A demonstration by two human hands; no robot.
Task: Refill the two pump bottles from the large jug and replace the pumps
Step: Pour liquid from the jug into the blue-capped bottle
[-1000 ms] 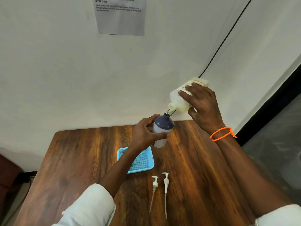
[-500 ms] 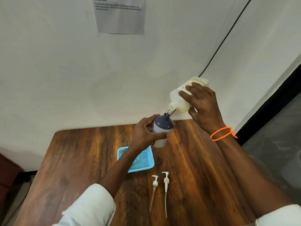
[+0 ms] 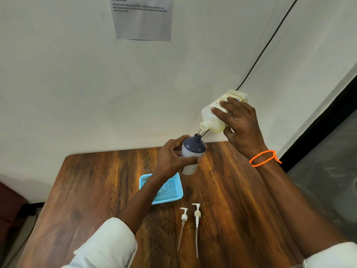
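Observation:
My left hand [image 3: 172, 155] grips a white pump bottle [image 3: 192, 153] with a dark blue shoulder and an open neck, held above the wooden table [image 3: 96, 190]. My right hand [image 3: 241, 126] holds the large pale jug [image 3: 214, 120] tipped mouth-down over that neck, and a thin stream runs from the jug into the bottle. Two white pump heads lie side by side on the table near me, the left pump [image 3: 183, 219] and the right pump [image 3: 197, 217], their long dip tubes pointing toward me. I cannot see a second pump bottle.
A light blue mesh tray [image 3: 173, 192] sits on the table partly under my left forearm. The table's back edge meets a white wall bearing a printed sheet [image 3: 143, 18]. A black cable [image 3: 266, 45] runs down the wall behind the jug.
Both hands have held nearly still, with the jug staying tipped over the bottle's neck. The view has shifted only slightly.

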